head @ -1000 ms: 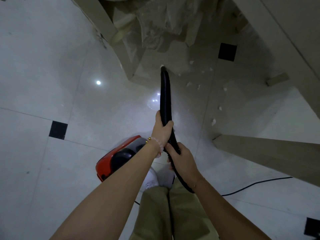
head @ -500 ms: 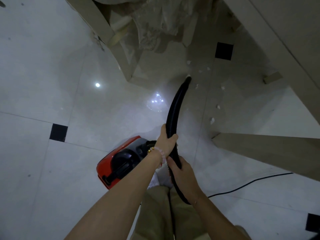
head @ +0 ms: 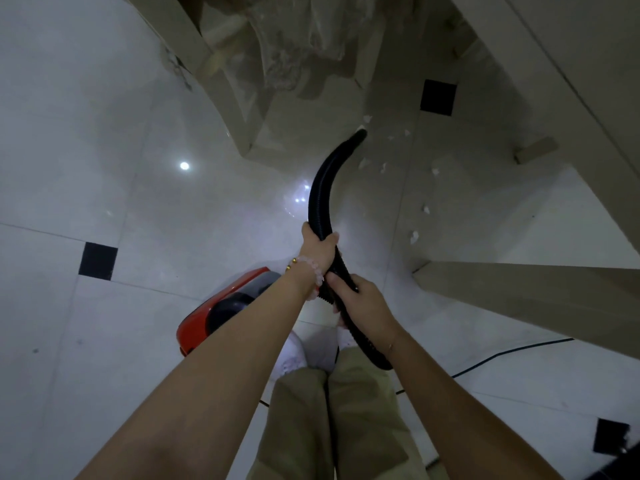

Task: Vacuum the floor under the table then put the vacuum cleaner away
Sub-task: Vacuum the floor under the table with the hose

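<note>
Head view: left hand [head: 318, 252] and right hand [head: 360, 299] grip the vacuum hose [head: 320, 188].
Fingers [head: 334, 279]: both sets curled round it.
Handling: likely light, floppy; grip nearer nozzle [head: 358, 135] to steer.

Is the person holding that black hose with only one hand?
No: the left hand grips the black hose farther along, and the right hand grips it just behind.

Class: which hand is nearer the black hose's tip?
Left. The left hand grips the hose closer to its tip; the right hand grips just behind, nearer the person.
</note>
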A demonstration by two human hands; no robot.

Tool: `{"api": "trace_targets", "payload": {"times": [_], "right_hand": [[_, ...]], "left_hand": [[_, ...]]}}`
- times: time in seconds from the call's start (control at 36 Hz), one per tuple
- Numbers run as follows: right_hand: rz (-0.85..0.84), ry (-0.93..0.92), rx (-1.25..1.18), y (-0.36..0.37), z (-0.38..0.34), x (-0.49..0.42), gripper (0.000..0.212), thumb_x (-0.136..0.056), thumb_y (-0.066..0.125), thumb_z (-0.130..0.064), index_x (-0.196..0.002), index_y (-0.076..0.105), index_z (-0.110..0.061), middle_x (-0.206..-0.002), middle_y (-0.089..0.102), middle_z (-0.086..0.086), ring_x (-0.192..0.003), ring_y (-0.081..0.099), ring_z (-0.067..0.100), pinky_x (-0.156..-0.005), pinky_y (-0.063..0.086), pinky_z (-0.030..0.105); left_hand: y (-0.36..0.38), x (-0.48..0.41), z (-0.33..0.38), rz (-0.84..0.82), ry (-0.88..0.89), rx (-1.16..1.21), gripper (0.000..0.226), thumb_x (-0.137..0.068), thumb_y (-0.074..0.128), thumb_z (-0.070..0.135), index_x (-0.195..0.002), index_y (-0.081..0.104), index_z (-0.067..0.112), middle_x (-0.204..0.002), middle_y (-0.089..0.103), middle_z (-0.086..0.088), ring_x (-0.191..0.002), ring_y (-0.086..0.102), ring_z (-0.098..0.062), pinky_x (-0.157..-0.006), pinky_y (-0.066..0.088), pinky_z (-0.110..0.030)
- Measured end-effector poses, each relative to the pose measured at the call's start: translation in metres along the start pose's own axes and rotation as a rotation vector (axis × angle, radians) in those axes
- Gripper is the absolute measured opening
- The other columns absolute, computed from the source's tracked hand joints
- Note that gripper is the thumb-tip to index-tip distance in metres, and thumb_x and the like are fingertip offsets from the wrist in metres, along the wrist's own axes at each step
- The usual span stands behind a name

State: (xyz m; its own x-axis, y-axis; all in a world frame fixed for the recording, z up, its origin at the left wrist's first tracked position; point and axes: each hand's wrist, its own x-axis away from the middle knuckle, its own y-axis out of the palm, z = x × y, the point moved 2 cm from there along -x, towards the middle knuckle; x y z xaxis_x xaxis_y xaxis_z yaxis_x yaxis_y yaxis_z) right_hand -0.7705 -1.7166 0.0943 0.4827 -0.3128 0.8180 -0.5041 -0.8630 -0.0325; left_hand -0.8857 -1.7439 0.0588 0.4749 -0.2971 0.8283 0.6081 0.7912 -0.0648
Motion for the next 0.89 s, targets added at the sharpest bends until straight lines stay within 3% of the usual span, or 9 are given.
{"api": "trace_targets", "payload": {"times": [0.31, 0.42, 0.56, 0.69, 0.89], "right_hand": [[-0.009, 0.007, -0.042, 0.004, 0.003, 0.006, 0.031, -0.093, 0.054, -0.041, -0.091, 0.06, -0.011, -0.068, 0.058, 0.006, -0.051, 0.052, 0.014, -0.046, 0.043, 0.021], [0.019, 0.02, -0.072, 0.007, 0.01, 0.011, 0.031, -0.092, 0.055, -0.042, -0.09, 0.061, -0.011, -0.067, 0.058, 0.004, -0.055, 0.053, 0.013, -0.048, 0.046, 0.021], [0.138, 0.01, -0.095, 0.013, 0.023, 0.015, 0.04, -0.089, 0.055, -0.051, -0.086, 0.062, -0.011, -0.065, 0.059, 0.006, -0.056, 0.054, 0.016, -0.056, 0.046, 0.032], [0.151, 0.011, -0.139, 0.015, 0.021, 0.015, 0.04, -0.093, 0.053, -0.045, -0.092, 0.061, -0.006, -0.069, 0.057, 0.009, -0.057, 0.052, 0.017, -0.053, 0.046, 0.029], [0.142, -0.003, -0.096, 0.005, 0.013, 0.008, 0.033, -0.094, 0.051, -0.047, -0.081, 0.059, -0.018, -0.063, 0.059, 0.002, -0.05, 0.054, 0.011, -0.054, 0.049, 0.03]], "left_hand": [[0.001, 0.004, -0.005, 0.056, 0.017, -0.061, 0.039, -0.097, 0.045, 0.017, -0.131, 0.028, 0.009, -0.102, 0.051, -0.013, -0.087, 0.052, -0.025, -0.077, 0.049, -0.035], [0.0, 0.005, -0.011, 0.014, -0.032, -0.044, 0.052, -0.093, 0.05, 0.015, -0.137, 0.021, 0.016, -0.102, 0.055, -0.016, -0.085, 0.056, -0.026, -0.072, 0.053, -0.035], [0.005, 0.006, -0.008, -0.093, -0.092, 0.022, 0.055, -0.09, 0.054, 0.009, -0.13, 0.02, 0.025, -0.086, 0.054, -0.012, -0.069, 0.056, -0.02, -0.066, 0.054, -0.034], [0.01, 0.002, -0.004, -0.146, -0.079, 0.016, 0.065, -0.087, 0.057, 0.0, -0.138, 0.021, 0.021, -0.093, 0.054, -0.013, -0.068, 0.057, -0.017, -0.062, 0.054, -0.03], [0.017, -0.008, 0.003, -0.202, -0.037, -0.079, 0.056, -0.089, 0.054, 0.002, -0.136, 0.026, 0.016, -0.091, 0.049, -0.008, -0.072, 0.055, -0.018, -0.067, 0.053, -0.033]]}}
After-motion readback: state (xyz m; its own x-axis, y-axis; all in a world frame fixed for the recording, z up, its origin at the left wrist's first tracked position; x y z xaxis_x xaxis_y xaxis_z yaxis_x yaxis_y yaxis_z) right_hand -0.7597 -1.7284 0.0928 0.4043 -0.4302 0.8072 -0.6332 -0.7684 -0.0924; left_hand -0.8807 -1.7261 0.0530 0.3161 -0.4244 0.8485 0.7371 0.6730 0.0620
